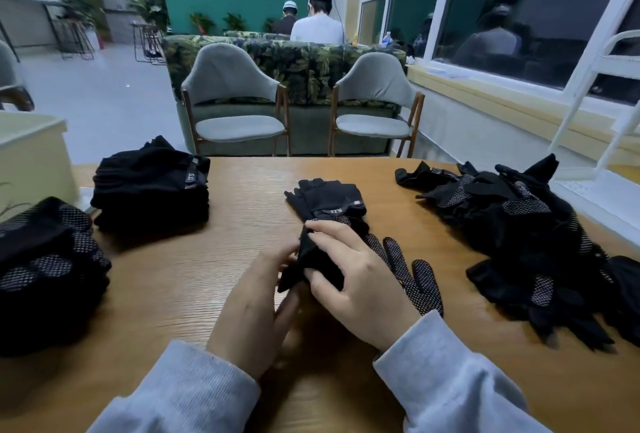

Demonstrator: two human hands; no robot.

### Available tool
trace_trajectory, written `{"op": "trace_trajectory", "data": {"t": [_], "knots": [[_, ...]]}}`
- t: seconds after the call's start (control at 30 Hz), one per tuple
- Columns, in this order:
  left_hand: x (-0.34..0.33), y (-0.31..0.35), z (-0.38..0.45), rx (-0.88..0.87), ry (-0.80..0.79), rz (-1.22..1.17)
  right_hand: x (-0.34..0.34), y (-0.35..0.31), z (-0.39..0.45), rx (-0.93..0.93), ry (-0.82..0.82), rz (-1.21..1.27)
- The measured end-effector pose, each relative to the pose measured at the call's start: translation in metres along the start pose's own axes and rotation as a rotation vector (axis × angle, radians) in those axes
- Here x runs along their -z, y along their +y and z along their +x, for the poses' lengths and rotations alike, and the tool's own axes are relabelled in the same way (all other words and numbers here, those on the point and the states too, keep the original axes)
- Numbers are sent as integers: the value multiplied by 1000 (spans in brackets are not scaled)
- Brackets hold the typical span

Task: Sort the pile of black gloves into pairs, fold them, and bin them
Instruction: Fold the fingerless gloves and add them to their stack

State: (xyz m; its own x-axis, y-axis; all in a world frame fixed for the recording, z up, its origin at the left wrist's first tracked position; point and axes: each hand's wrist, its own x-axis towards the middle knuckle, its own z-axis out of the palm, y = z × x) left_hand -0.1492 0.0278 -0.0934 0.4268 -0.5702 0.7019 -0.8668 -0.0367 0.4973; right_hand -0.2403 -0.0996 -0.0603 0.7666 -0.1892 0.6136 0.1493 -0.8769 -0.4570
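On the wooden table (214,280) both my hands work one black glove (313,261) at the centre. My left hand (256,304) pinches its near cuff edge from the left. My right hand (356,277) grips the same glove from above, fingers curled over the fabric. Its dotted palm fingers (415,277) stick out to the right of my right hand. A second black glove (329,200) lies flat just beyond, partly under the held one. A loose pile of unsorted black gloves (526,235) spreads along the right side.
Two stacks of folded black gloves stand on the left, one at the far left corner (152,190) and one at the near left edge (48,266). Two grey chairs (239,103) face the table's far edge. A white ladder (595,103) leans at the right.
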Motion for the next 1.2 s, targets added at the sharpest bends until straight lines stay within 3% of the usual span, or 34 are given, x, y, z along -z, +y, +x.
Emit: {"op": "trace_trajectory", "data": {"t": [0.2,0.47,0.97,1.07,1.2], "knots": [[1,0,-2,185,9,-107,2,13,-7,-114,12,-77],[14,1,-3,243,-119,-53,1,17,-18,-183,-401,-189],[50,-23,-13,657,-55,174,3,18,-23,-224,-345,-163],[54,-27,-19,574,-155,209,3,17,-23,-228,-354,-174],[58,-33,-22,431,-107,215,3,16,-23,-236,-362,-185]]}}
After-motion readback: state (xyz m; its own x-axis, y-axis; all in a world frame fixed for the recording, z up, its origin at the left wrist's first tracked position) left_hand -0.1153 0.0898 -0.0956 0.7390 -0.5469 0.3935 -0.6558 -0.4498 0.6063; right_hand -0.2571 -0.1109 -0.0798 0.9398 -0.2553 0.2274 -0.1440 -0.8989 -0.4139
